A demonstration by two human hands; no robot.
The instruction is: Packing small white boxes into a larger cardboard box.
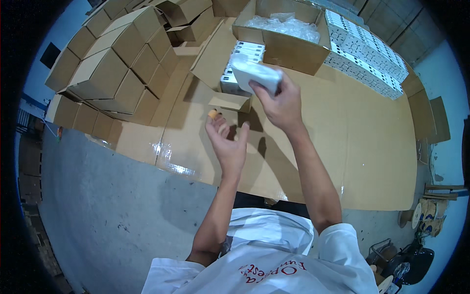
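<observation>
The person's right hand (280,104) is raised over the work surface with its fingers closed around a small white rectangular cardboard box (255,72), which sits tilted in the grip, its far end pointing up and to the left and blurred. That box hangs just above and in front of an open brown cardboard carton (215,63) whose flaps are folded outward; inside the carton, rows of similar small white boxes with dark printed edges (240,61) stand packed together. The left hand (228,142) is lower and nearer the body, palm up and fingers spread loosely, holding nothing; a small tan piece (213,114) shows at its fingertip, though what it is cannot be told. Both hands are above a wide sheet of flattened brown cardboard (352,147) laid on the grey concrete floor (107,206), with shiny clear tape along its near seam. Behind the open carton stands a second brown cardboard box holding crumpled clear plastic wrap (286,27). To the right of it, a long row of white printed boxes (367,54) lies along the sheet's far edge. On the left, closed brown cartons are stacked in a block (107,73).
</observation>
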